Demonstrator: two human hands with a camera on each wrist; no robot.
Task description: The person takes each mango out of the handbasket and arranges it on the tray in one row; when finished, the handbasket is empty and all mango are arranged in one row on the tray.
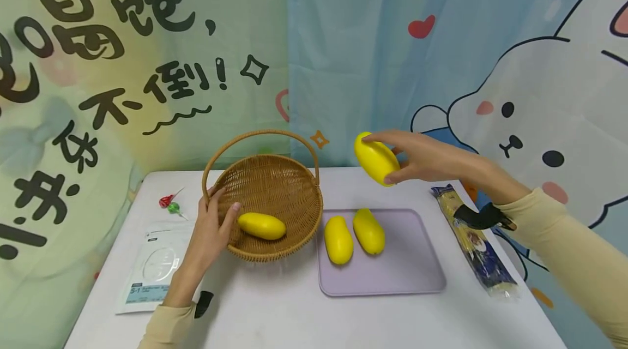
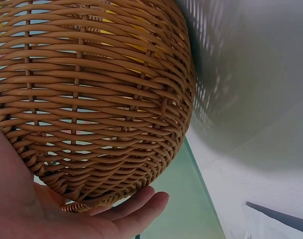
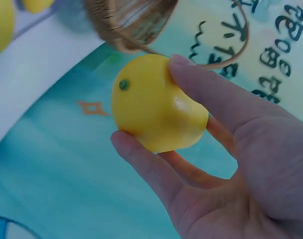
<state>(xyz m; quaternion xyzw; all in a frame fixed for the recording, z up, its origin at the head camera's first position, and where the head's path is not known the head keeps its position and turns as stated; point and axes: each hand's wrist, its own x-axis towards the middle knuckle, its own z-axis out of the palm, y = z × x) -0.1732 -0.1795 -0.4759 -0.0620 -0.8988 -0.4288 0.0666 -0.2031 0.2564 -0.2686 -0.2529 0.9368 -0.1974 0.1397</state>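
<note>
My right hand [image 1: 417, 155] holds a yellow mango [image 1: 375, 159] in the air above the back of a lilac tray [image 1: 402, 262]. In the right wrist view, thumb and fingers pinch this mango [image 3: 151, 107], whose small green stem spot shows. The left hand [image 1: 211, 229] grips the left rim of a brown wicker basket [image 1: 275, 185], thumb inside, fingers outside. Tilted towards me, the basket has one mango [image 1: 262, 226] lying in it. Two more mangoes, a left one [image 1: 338, 240] and a right one [image 1: 369, 232], lie on the tray. The left wrist view shows the basket's woven outside [image 2: 91, 99] close up.
Left of the basket lie a white packet [image 1: 157, 262] and two wrapped lollipops, a red one [image 1: 166, 201] and a green one [image 1: 174, 208]. A long blue and gold package [image 1: 473, 240] lies along the right edge of the white table [image 1: 265, 311]. Printed curtains [image 1: 333, 65] hang behind.
</note>
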